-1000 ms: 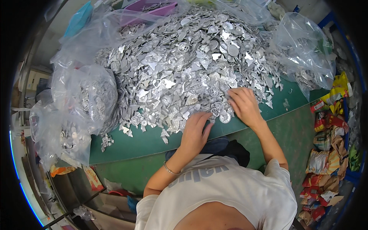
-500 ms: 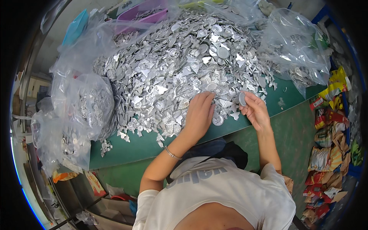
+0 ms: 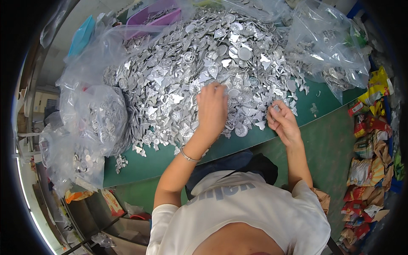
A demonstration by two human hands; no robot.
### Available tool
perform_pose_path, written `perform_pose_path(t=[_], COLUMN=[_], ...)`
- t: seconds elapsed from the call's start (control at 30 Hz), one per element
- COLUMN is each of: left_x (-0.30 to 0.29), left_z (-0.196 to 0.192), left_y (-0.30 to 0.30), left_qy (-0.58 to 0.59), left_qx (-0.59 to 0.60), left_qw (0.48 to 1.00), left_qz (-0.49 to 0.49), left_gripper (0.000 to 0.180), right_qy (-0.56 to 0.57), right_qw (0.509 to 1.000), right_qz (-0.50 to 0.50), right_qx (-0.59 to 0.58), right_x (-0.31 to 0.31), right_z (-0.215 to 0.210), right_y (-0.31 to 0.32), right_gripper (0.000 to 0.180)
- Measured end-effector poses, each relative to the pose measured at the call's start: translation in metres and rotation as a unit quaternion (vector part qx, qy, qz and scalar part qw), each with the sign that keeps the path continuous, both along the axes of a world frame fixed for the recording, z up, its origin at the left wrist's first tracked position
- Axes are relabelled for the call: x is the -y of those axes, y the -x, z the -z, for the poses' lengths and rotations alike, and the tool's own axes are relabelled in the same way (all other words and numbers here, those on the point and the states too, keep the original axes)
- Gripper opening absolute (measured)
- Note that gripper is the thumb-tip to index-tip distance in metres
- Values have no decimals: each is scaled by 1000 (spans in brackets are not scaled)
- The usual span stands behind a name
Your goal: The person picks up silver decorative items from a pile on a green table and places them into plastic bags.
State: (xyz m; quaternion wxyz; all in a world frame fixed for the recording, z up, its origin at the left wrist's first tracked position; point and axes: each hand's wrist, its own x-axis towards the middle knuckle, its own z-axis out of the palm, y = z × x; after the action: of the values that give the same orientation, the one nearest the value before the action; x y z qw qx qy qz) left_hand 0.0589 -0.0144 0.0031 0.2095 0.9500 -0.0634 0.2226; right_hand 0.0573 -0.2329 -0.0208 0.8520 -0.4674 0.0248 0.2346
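A broad heap of silver-coloured metal pieces lay across the green counter, mixing flat discs, butterfly-like cutouts and openwork ornaments. The left hand reached over the middle of the near part of the heap, its fingers bent down among the pieces; their tips were blurred, so whether they grasped one could not be told. A bracelet circled that wrist. The right hand was at the heap's near right edge, palm partly turned up, fingers curled inward toward the thumb; whether a piece sat between them could not be told either. Clear plastic bags holding more metal pieces flanked the heap, one on the left and another on the right. Behind it stood a purple bin, with a light-blue tray farther left.
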Motion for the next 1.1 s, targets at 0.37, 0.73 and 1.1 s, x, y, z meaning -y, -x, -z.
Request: perform_pose_path(t=[0.37, 0.73, 1.1], left_x=[42, -5, -11], left_z=[-13, -20, 0], left_y=[56, 22, -40], left_qy=[800, 218, -14], left_qx=[-425, -178, -203], left_qw=[422, 959, 970], left_qz=[38, 40, 133], left_gripper=[31, 14, 23], right_qy=[339, 690, 380], right_qw=[864, 593, 861], right_qz=[-77, 152, 208], right_qx=[365, 385, 267], right_x=[-32, 48, 45], right_z=[-23, 8, 4], right_y=[26, -75, -64], right_gripper=[33, 27, 15])
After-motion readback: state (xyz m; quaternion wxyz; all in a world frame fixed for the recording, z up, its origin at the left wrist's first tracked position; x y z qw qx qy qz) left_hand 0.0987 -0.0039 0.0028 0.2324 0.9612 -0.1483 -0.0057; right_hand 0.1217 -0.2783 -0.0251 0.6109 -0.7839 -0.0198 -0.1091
